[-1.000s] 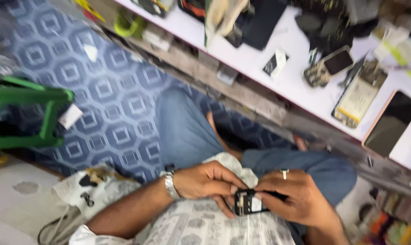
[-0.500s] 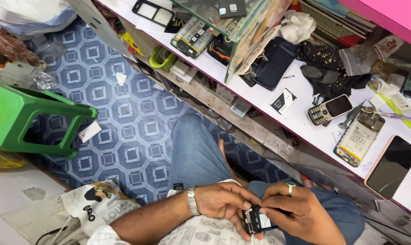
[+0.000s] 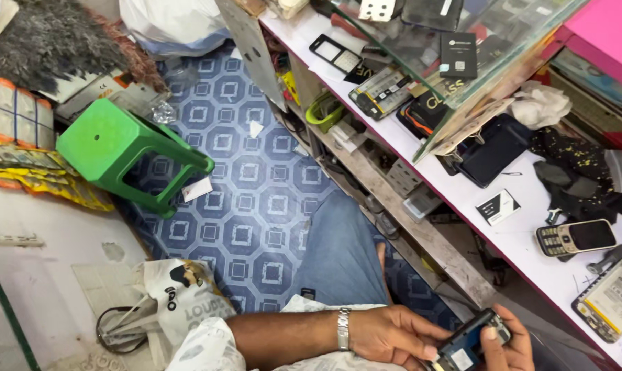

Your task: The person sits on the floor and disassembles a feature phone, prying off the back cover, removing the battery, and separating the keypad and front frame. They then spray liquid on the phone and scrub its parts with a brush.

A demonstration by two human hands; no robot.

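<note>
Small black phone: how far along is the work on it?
Done: nothing shows as finished. In hand: both hands, left hand and right hand, grip the small black phone over the lap, its labelled side up; whether a cover is off cannot be told. Left: another keypad phone and a bare battery lie untouched on the white counter.

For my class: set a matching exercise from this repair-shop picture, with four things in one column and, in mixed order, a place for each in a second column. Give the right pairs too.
Things:
1. green stool
2. keypad phone
3. small dark phone
4. printed plastic bag

Places:
A. lying on the white counter
B. held between the left hand and right hand
C. on the blue patterned floor
D. on the pale floor, beside the person's left forearm

Pairs: 1-C, 2-A, 3-B, 4-D
</note>
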